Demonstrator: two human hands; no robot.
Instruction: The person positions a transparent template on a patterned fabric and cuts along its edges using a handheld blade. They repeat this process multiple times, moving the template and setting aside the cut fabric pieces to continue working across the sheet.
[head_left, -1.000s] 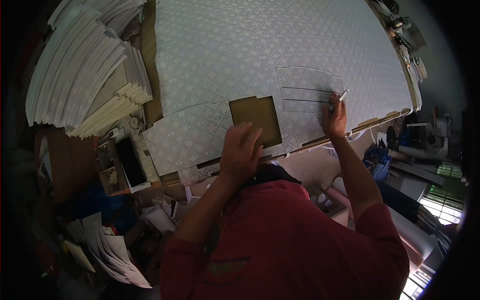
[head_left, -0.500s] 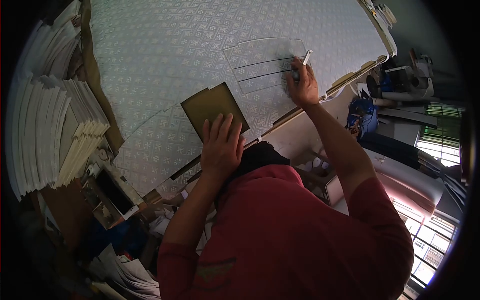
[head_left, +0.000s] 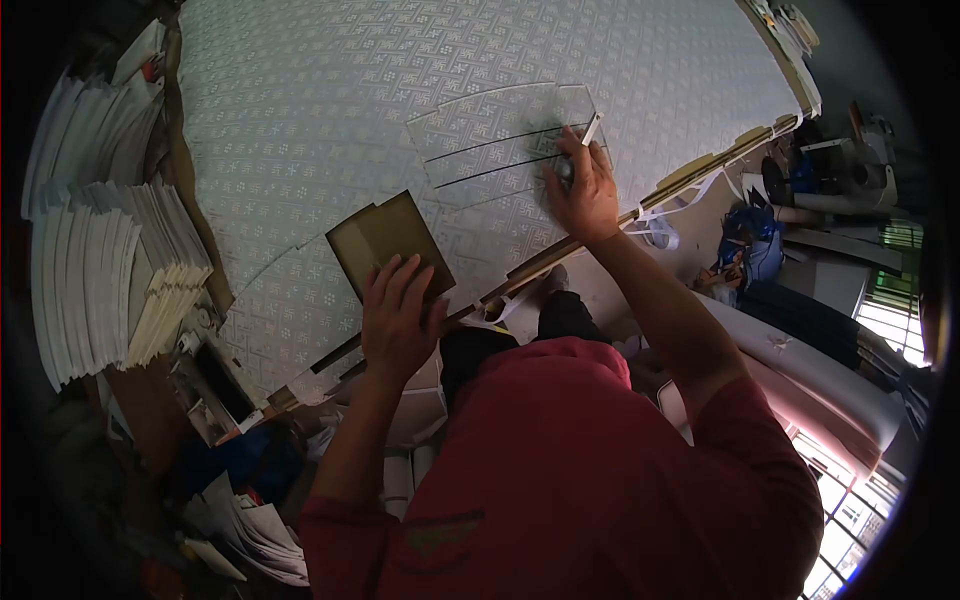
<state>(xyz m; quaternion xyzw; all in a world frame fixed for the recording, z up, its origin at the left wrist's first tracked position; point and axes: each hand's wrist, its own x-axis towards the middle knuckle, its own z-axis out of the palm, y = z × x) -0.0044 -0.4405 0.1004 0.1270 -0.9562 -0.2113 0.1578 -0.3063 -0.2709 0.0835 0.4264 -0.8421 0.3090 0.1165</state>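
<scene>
My left hand (head_left: 400, 312) lies with fingers stretched over the lower part of an olive-brown panel (head_left: 388, 232), which rests near the table edge. Farther right, a clear template (head_left: 490, 125) with dark lines across it lies on the patterned, pale fabric (head_left: 300, 130). My right hand (head_left: 587, 195) is over the template's right end, fingers curled, with a small rounded grey shape partly hidden under the thumb. From its fingertips sticks out a short white stick (head_left: 593, 128).
Tall stacks of pale sheets (head_left: 85, 270) stand along the left. Below them is an open box-like case (head_left: 215, 385). The table's near edge (head_left: 540, 258) runs diagonally in front of me. On the right are a blue plastic bundle (head_left: 755, 245) and long rolls (head_left: 800, 345).
The view has shifted, so the panel, template and both hands appear farther left and lower. My legs now show below the table edge. Both hands keep their places on the panel and template.
</scene>
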